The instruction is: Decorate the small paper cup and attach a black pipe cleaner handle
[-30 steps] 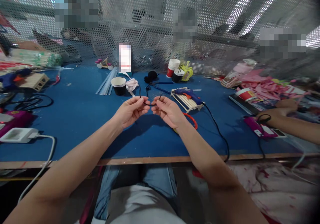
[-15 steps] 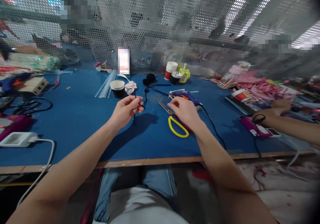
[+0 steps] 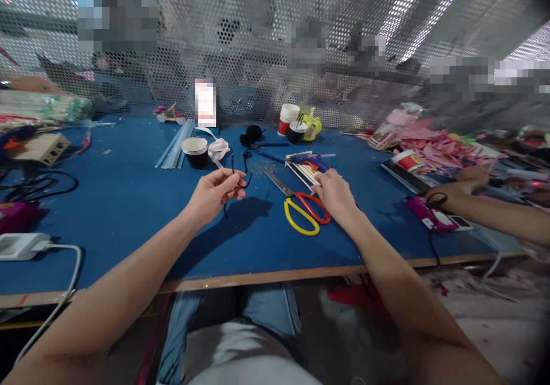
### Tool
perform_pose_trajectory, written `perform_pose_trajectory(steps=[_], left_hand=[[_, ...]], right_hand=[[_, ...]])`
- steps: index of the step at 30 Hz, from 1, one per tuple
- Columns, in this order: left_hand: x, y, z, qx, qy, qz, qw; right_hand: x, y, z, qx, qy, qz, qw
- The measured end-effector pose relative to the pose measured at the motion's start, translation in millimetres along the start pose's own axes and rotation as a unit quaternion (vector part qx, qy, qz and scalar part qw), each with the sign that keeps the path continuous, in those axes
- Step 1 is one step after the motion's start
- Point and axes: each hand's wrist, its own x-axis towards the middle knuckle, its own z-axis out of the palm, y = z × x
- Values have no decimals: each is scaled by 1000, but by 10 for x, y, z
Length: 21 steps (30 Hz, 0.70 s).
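Note:
Pinched in my left hand (image 3: 217,193) is a thin black cord (image 3: 232,164), bent, with one end pointing up and another hanging below the fingers. My right hand (image 3: 337,193) is over the handle of a blue hot glue gun (image 3: 310,159), fingers curled around it and partly hidden. Thin wooden sticks (image 3: 304,174) lie just under the gun. Scissors (image 3: 296,199) with one yellow and one red handle rest between my hands, slightly spread. Behind my left hand stand a black paper cup (image 3: 195,154) and a white ribbon bundle (image 3: 219,149).
Clear glue sticks (image 3: 174,147) lie left of the cup; a lit phone (image 3: 205,104) leans on the mesh. Black pompoms (image 3: 251,135) and paper cups (image 3: 289,119) stand at the back. A co-worker's arm (image 3: 485,207) reaches in at right. A white power strip (image 3: 21,246) sits at left.
My right hand has moved from above the scissors rightward onto the glue gun's handle, uncovering the red scissor handle. My left hand still pinches the cord. The view has shifted slightly.

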Motion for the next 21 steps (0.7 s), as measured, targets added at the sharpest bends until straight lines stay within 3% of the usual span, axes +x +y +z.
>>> perform_pose_trajectory(steps=[21], left_hand=[[29,3,-24,50,-10,-11,999]], right_hand=[[145,-76,69,-6,9,14,1000]])
